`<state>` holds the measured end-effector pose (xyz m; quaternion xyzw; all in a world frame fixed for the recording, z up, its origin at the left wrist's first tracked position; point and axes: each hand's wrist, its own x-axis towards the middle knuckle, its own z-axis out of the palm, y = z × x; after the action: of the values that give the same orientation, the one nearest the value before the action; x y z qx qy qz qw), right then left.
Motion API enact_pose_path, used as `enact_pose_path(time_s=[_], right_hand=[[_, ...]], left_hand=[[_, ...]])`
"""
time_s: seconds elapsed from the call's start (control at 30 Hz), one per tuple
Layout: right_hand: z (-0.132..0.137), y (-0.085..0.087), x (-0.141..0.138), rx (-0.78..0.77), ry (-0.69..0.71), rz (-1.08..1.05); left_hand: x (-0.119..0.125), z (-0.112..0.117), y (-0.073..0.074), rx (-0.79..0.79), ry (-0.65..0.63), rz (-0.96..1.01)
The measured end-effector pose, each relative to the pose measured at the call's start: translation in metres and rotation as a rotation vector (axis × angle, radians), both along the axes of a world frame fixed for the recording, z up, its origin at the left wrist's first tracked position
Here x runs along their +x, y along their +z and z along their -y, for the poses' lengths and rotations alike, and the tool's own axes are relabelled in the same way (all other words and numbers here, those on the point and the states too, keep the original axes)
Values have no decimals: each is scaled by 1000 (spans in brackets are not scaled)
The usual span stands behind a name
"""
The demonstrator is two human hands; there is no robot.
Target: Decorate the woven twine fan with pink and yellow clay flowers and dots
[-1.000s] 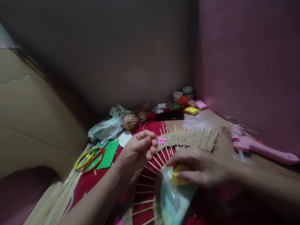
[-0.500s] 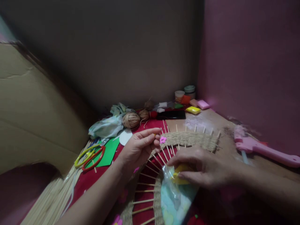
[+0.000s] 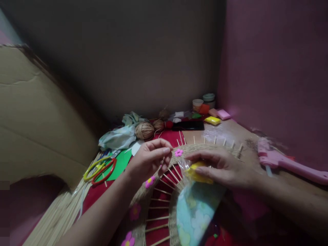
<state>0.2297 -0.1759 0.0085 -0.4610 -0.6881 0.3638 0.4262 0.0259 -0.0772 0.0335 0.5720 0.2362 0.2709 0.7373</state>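
My left hand (image 3: 151,157) is closed in a pinch over the woven arc. A tiny yellow bit of clay showed between its fingertips a moment ago; the fingers now hide it. My right hand (image 3: 220,167) grips a clear plastic packet of yellow clay (image 3: 198,173). Beneath both hands lies a fan-shaped piece with a woven twine band (image 3: 139,203) over thin sticks and a pale floral cloth (image 3: 189,215) at its centre. A pink flower (image 3: 178,152) with no yellow centre sits on the band between my hands. Another pink flower (image 3: 150,181) has a yellow centre.
Scissors (image 3: 99,171) lie on green sheet (image 3: 121,165) at left, beside a bundle of sticks (image 3: 51,218). Behind are twine balls (image 3: 145,131), a black phone (image 3: 189,125), clay packets (image 3: 212,120) and cups (image 3: 197,105). A pink glue gun (image 3: 287,162) rests at right.
My right hand has lifted the yellow clay packet up and slightly away from the cloth. My left hand has shifted slightly left, uncovering more of the band; its yellow bit no longer shows.
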Motion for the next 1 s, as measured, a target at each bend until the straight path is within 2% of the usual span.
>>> enact_pose_path(time_s=[0.17, 0.33, 0.6, 0.8, 1.0], right_hand=[[-2, -3, 0, 30, -67, -24], [-1, -3, -1, 28, -109, -70], [-2, -5, -1, 56, -141, -30], [-4, -5, -1, 128, -149, 40], [-2, -6, -1, 168, -135, 61]], left_hand=[[-5, 12, 12, 235, -104, -229], [2, 25, 20, 398, -59, -435], [8, 34, 11, 635, 60, -429], [8, 33, 8, 712, 1, -516], [9, 34, 1, 1019, 39, -613]])
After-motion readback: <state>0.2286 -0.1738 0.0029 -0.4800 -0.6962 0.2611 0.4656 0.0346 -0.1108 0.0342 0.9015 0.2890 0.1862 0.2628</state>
